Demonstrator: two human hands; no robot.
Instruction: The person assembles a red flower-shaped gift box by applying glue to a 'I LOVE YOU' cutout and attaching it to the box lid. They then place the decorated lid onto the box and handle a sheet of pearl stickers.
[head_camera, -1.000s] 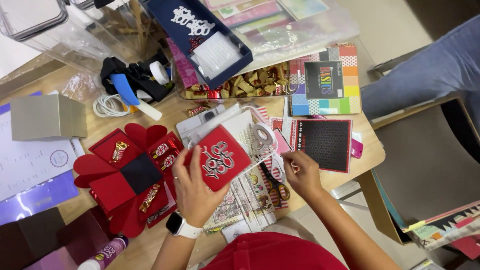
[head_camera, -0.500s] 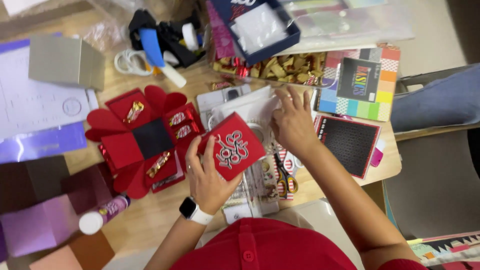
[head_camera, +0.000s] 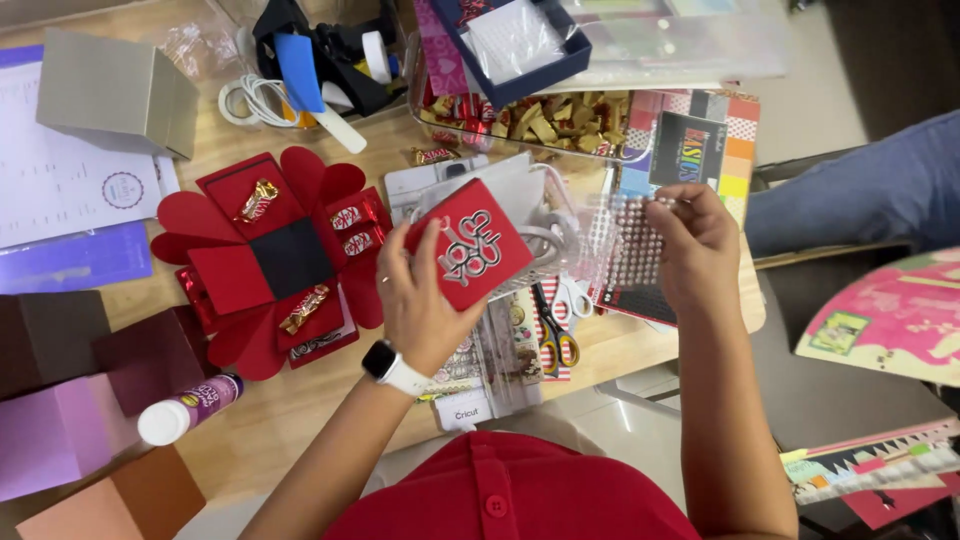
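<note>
The left hand (head_camera: 425, 300), a smartwatch (head_camera: 392, 366) on its wrist, grips a red box lid (head_camera: 470, 243) over the wooden table (head_camera: 290, 410), the right hand (head_camera: 695, 245) apart from it pinches a clear sheet of pearl stickers (head_camera: 625, 240), and farther off the red unfolded box (head_camera: 275, 260) lies flat.

Tilted red lid (head_camera: 470, 243); clear, prob. gem sheet (head_camera: 622, 240)

Bare forearms, no sleeves reaching them. Red collared shirt (head_camera: 510, 495) with matching red buttons down the front placket. White-strapped smartwatch with black square face (head_camera: 388, 365) on left wrist. Thin ring on a left-hand finger.
</note>
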